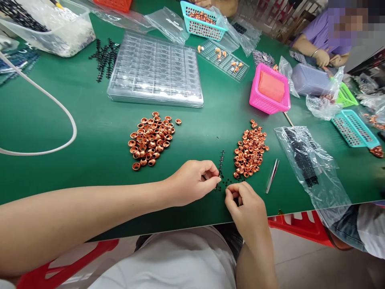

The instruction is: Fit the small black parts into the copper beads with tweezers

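My left hand [195, 181] is closed in a pinch on a thin black notched strip [221, 158], which stands out beyond the fingertips. My right hand [245, 202] is just to the right, thumb and fingertip pressed together; whatever they hold is too small to make out. Tiny black pieces [227, 181] lie scattered on the green table [99, 128] between the two hands. A pile of copper-coloured rings [152, 138] sits beyond my left forearm. Smaller copper-coloured cups [251, 150] are heaped beyond my right hand.
Tweezers [272, 176] and a plastic bag of black strips [303, 156] lie at the right. Stacked clear trays [156, 72], a pink basket [269, 90] and black strips [105, 58] are farther back. A white cable [70, 120] curves at the left. Another person [323, 40] sits across, upper right.
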A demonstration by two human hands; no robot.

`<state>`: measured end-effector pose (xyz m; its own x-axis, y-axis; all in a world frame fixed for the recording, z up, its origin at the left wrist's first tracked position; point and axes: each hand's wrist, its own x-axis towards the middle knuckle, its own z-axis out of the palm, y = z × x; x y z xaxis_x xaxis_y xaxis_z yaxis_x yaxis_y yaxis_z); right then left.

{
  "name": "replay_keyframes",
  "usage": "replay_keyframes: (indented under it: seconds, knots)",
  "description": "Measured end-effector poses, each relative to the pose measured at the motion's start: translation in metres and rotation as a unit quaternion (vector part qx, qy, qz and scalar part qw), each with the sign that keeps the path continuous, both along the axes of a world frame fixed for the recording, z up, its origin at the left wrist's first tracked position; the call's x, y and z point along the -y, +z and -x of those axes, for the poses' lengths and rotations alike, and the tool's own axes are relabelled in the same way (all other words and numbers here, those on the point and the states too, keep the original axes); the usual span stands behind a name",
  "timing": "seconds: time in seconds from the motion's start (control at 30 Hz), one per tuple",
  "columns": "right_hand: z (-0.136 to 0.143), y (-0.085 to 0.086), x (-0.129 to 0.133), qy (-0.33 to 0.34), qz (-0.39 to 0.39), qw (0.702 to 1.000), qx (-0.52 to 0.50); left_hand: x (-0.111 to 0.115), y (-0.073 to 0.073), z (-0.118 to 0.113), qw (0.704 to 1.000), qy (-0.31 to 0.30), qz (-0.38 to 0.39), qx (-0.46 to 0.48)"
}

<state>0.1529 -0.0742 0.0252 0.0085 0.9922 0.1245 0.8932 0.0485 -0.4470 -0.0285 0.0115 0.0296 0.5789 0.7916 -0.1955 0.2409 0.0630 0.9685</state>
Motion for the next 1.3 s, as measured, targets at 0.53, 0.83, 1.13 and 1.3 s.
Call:
replay_keyframes:
  seconds: [0.53,0.83,1.13,1.3]
  knots:
    - [0.005,0.013,0.003,-0.026,0.046,0.977,-0.207,0.0,0.004,0.003,0.996,-0.07,0.004,0.055]
    - [0.013,0.004,0.002,-0.003,-0.028,0.994,-0.103,0.005,0.004,0.0,0.998,-0.044,0.008,0.047]
    - [0.028,-0.009,-0.001,-0.071,-0.12,0.99,0.031,0.007,0.0,-0.002,1.0,0.012,-0.013,0.018]
    - [0.015,-0.007,-0.004,-0.097,-0.105,0.99,0.015,0.005,0.003,-0.001,0.999,0.014,-0.022,0.035]
